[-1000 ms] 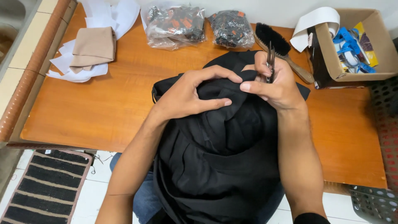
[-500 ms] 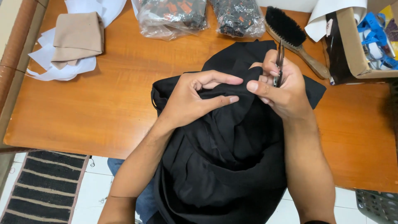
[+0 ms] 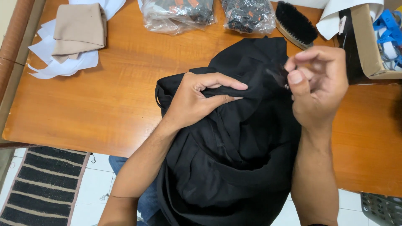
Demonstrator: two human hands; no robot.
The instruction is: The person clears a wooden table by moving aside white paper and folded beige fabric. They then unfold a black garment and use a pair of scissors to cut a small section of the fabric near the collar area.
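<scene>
A black garment (image 3: pixel 234 159) lies bunched on the orange wooden table (image 3: pixel 104 109) and hangs over its near edge into my lap. My left hand (image 3: pixel 197 98) pinches a fold of the black fabric between thumb and fingers. My right hand (image 3: pixel 320 83) hovers just right of that fold, closed around small thread snips (image 3: pixel 279 77). Their dark tip is blurred and points left toward the fabric. Most of the tool is hidden inside my fist.
A black-bristled wooden brush (image 3: pixel 295 24) lies behind the garment. Two clear plastic bags (image 3: pixel 176 12) of dark items sit at the far edge. A cardboard box (image 3: pixel 366 42) stands at the right, and a folded beige cloth (image 3: pixel 79 31) rests on white paper (image 3: pixel 50 62) at the left. A striped mat (image 3: pixel 42 184) covers the floor.
My right hand has tipped the snips from upright to pointing left at the fold. My left hand keeps its pinch on the fabric. The view has dropped closer to the table.
</scene>
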